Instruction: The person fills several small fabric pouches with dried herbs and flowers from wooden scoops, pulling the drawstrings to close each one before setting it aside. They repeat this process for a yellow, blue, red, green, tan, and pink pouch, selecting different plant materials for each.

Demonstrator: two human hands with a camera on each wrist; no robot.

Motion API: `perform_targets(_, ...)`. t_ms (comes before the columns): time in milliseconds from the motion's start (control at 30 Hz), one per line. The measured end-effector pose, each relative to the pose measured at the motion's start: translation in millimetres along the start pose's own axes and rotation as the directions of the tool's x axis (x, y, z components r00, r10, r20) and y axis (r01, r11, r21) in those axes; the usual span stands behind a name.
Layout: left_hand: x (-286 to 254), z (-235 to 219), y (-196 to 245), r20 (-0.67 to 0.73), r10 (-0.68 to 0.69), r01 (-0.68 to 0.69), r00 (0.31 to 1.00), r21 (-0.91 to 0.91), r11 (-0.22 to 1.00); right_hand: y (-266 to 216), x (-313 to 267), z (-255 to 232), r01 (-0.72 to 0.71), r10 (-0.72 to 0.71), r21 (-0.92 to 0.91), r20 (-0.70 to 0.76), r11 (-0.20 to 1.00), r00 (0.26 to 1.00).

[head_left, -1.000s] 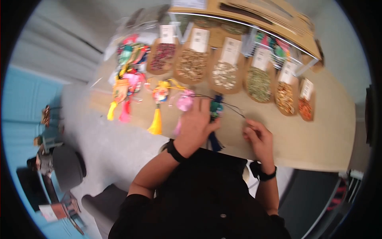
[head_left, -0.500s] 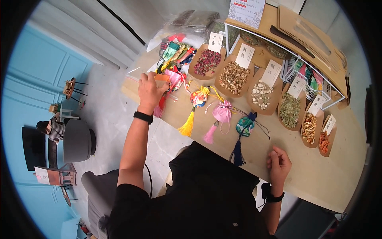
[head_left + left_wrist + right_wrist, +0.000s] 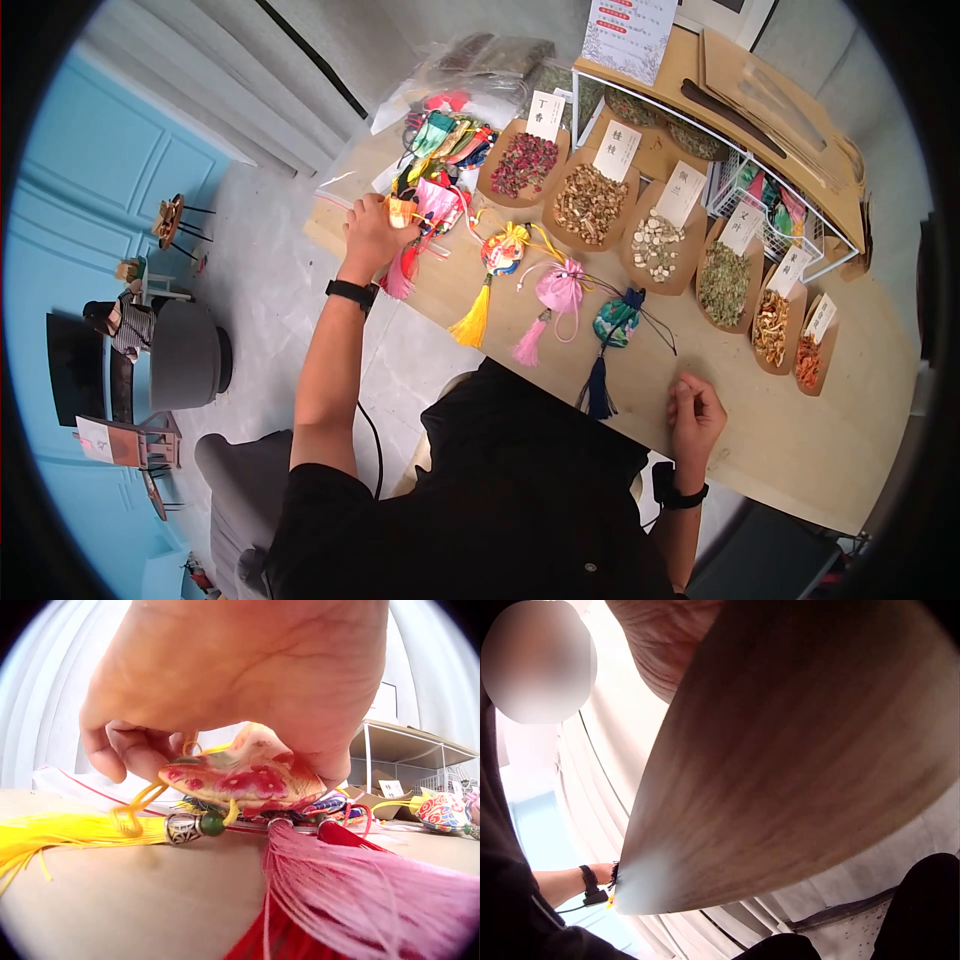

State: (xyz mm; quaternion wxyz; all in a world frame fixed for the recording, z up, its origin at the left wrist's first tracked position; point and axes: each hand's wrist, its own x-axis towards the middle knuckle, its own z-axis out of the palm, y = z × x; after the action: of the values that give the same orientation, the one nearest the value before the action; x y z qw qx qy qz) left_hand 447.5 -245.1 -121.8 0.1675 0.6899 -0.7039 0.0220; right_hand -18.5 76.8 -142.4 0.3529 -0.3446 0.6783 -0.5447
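At the table's left front, my left hand (image 3: 372,240) grips an orange-yellow pouch (image 3: 402,213). In the left wrist view the hand (image 3: 240,675) covers the top of this pouch (image 3: 251,786), which has red flower patterns; a yellow tassel (image 3: 90,831) and a pink tassel (image 3: 352,877) lie below. My right hand (image 3: 697,420) rests at the front edge with loosely curled fingers, holding nothing; the right wrist view shows only part of it (image 3: 671,645). Between the hands lie a yellow-tasselled pouch (image 3: 503,253), a pink pouch (image 3: 560,290) and a green pouch (image 3: 615,322) with a navy tassel.
Behind the pouches, paper trays of dried plants with labels curve rightward, including red buds (image 3: 523,163) and orange pieces (image 3: 808,362). A pile of colourful pouches (image 3: 450,145) is at the back left. A white-framed shelf (image 3: 740,110) stands at the back; a person (image 3: 125,325) sits far left.
My left hand has moved from the pink and green pouches to the far left and taken hold of the orange-yellow pouch. My right hand has let go of the dark cord. The head view has shifted.
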Motion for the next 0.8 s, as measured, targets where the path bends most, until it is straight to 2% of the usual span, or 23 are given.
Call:
perform_targets(133, -19.6, -11.3, 6.3, -0.189, 0.149, -0.175, 0.971, -0.124, 0.977, -5.4, 0.8, 1.2, -0.021, 0.021, -0.061, 0.011, 0.998, 1.000)
perform_targets(233, -49.7, -52.3, 57.9, -0.303, 0.272, -0.347, 0.914, -0.230, 0.909, -18.6, 1.8, 7.5, -0.020, 0.021, -0.043, 0.041, 0.999, 0.999)
perform_targets(300, -68.6, -70.7, 90.2, -0.344, 0.354, -0.444, 0.869, -0.230, 0.866, -28.2, 1.0, 11.0, -0.023, 0.023, 0.003, 0.073, 1.000, 0.997)
perform_targets(400, -89.6, -77.4, 134.3, -0.422, 0.475, -0.607, 0.772, -0.268, 0.748, -48.9, 0.6, 13.1, 0.116, -0.112, -0.030, 0.111, 0.993, 0.988)
perform_targets(533, -106.5, -73.5, 202.5, -0.409, 0.594, -0.719, 0.693, -0.326, 0.614, -93.6, 3.1, 13.4, 0.335, -0.315, -0.155, 0.142, 0.929, 0.938)
perform_targets(600, -114.4, -67.5, 233.6, -0.355, 0.624, -0.716, 0.696, -0.404, 0.569, -112.1, 7.4, 9.4, 0.437, -0.418, -0.210, 0.129, 0.874, 0.899)
perform_targets(700, -124.4, -67.7, 275.3, -0.262, 0.664, -0.680, 0.700, -0.528, 0.509, -123.4, 20.1, -3.3, 0.434, -0.433, -0.320, 0.077, 0.842, 0.898)
perform_targets(800, -130.5, -61.9, 299.9, -0.138, 0.689, -0.608, 0.711, -0.613, 0.505, -120.1, 39.8, -22.1, 0.407, -0.430, -0.446, 0.053, 0.797, 0.901)
